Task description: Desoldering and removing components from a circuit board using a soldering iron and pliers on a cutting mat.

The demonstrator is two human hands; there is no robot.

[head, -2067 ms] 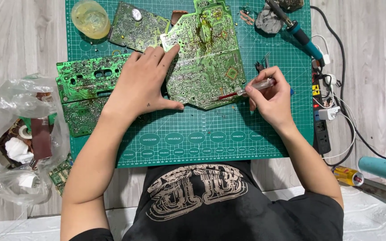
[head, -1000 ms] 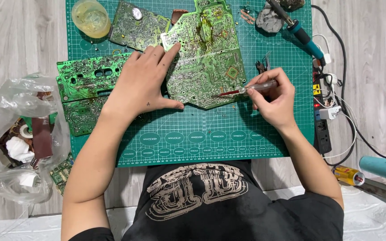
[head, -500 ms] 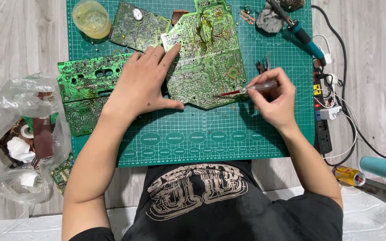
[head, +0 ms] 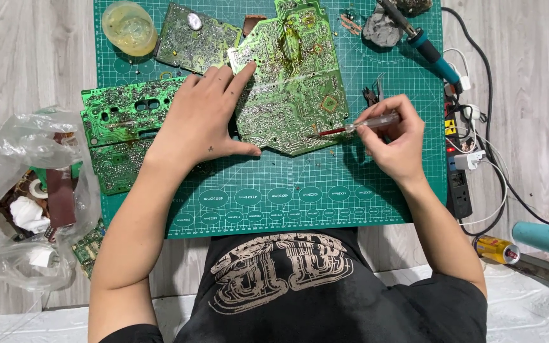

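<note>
Your left hand (head: 203, 117) lies flat and open, fingers spread, pinning the large green printed circuit board (head: 290, 76) to the green gridded cutting mat (head: 274, 190); it has not shifted over the last two seconds. Your right hand (head: 396, 136) is closed in a pen grip on a clear-handled, red-shafted screwdriver (head: 354, 127). Its tip, earlier just off the board's lower right edge, now rests on that edge, left of your knuckles, so the probing has barely advanced. Beyond your right hand lies a blue-handled soldering iron (head: 428, 46); beside your left wrist, more green circuit boards (head: 122, 127).
</note>
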